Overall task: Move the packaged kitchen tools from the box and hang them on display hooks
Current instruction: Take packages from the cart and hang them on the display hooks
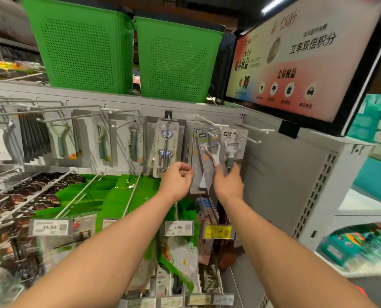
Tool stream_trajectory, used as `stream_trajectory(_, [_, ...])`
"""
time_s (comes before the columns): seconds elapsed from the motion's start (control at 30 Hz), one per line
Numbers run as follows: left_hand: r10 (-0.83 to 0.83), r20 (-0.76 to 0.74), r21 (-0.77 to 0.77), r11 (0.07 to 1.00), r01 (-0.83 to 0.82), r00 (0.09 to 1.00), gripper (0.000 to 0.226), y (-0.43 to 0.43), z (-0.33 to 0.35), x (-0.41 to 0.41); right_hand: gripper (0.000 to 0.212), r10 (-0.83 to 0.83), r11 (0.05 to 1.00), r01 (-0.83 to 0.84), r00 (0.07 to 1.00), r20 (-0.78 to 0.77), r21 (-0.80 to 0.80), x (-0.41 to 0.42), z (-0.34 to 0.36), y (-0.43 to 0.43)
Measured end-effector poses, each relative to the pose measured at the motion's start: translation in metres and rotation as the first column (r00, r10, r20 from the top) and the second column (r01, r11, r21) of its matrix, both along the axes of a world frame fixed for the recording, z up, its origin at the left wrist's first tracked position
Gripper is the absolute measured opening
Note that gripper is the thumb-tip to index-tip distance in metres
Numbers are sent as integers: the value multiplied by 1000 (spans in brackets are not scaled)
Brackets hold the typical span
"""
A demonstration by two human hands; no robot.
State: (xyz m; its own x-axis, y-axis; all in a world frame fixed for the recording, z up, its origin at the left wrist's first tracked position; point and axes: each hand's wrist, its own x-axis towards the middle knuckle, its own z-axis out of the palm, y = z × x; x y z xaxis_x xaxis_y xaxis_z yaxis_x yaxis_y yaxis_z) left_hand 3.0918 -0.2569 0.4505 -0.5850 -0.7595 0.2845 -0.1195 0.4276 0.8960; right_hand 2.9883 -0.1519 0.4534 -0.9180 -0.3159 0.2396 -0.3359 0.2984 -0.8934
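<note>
Both my arms reach up to the top row of white display hooks (pixel 250 137). My right hand (pixel 228 182) grips the lower part of a grey-carded peeler pack (pixel 208 155) that tilts below a hook, next to a second peeler pack (pixel 233 143) hanging at its right. My left hand (pixel 177 178) is curled just left of that pack, at the edge of the stack of grey packs (pixel 190 138); whether it pinches one I cannot tell. A corkscrew pack (pixel 166 147) hangs to its left. The box is out of view.
Two green perforated baskets (pixel 85 47) stand on the shelf top. A slanted advertising screen (pixel 300 63) overhangs at the right. Long wire hooks with green packs (pixel 123 196) and price tags (pixel 178 227) jut out below my arms. More peelers (pixel 60 138) hang at the left.
</note>
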Motion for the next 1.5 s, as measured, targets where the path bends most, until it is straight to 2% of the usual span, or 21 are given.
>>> stream_trajectory(0.07, [-20, 16, -7, 1000, 20, 1000, 16, 0, -1, -4, 67, 68, 997, -70, 996, 63, 18, 0, -1, 4])
stream_trajectory(0.17, [-23, 45, -52, 998, 25, 999, 20, -3, -4, -6, 69, 95, 995, -95, 994, 60, 4, 7, -4, 3])
stream_trajectory(0.27, [-9, 101, -108, 994, 20, 995, 28, -8, -6, -6, 88, 29, 1000, -30, 999, 22, 8, 18, -10, -1])
stream_trajectory(0.4, [-56, 123, -112, 991, 70, 991, 32, -16, -7, -4, 79, -33, 999, 33, 999, 1, 2, 30, -11, -7])
stream_trajectory(0.53, [-24, 67, -41, 999, 26, 998, 30, -17, 1, 1, 79, -40, 999, 39, 999, 7, 2, 34, -12, -9])
stream_trajectory(0.63, [91, -31, -73, 993, -93, 995, 15, -12, 8, 7, 76, -55, 998, 55, 998, -2, 1, 38, -10, -4])
stream_trajectory(0.7, [105, -111, -94, 989, -116, 988, 6, -4, 12, 10, 71, -73, 997, 73, 997, 10, -4, 43, -9, 0])
stream_trajectory(0.8, [-24, -159, -93, 996, 9, 987, 21, 15, 16, 11, 61, -114, 993, 115, 993, 17, -28, 48, -9, 13])
stream_trajectory(0.97, [-270, -64, -10, 963, 270, 961, 25, 57, 1, -3, 49, -245, 969, 246, 969, 28, -26, 52, -16, 65])
stream_trajectory(1.13, [-474, 66, 49, 880, 472, 878, 26, 120, -39, -26, 46, -393, 920, 392, 916, 86, 23, 59, -46, 141])
stream_trajectory(1.23, [-600, 146, 181, 798, 575, 787, 31, 161, -82, -48, 45, -492, 870, 491, 859, 140, 45, 66, -77, 192])
stream_trajectory(1.37, [-729, 225, 265, 684, 680, 646, 19, 234, -118, -52, 43, -600, 798, 591, 763, 241, 117, 80, -128, 260])
stream_trajectory(1.43, [-765, 275, 294, 644, 706, 582, 23, 268, -144, -57, 44, -660, 748, 644, 701, 269, 158, 86, -155, 294])
stream_trajectory(1.5, [-787, 340, 323, 612, 722, 515, 37, 300, -183, -70, 45, -706, 703, 681, 634, 316, 205, 92, -187, 327])
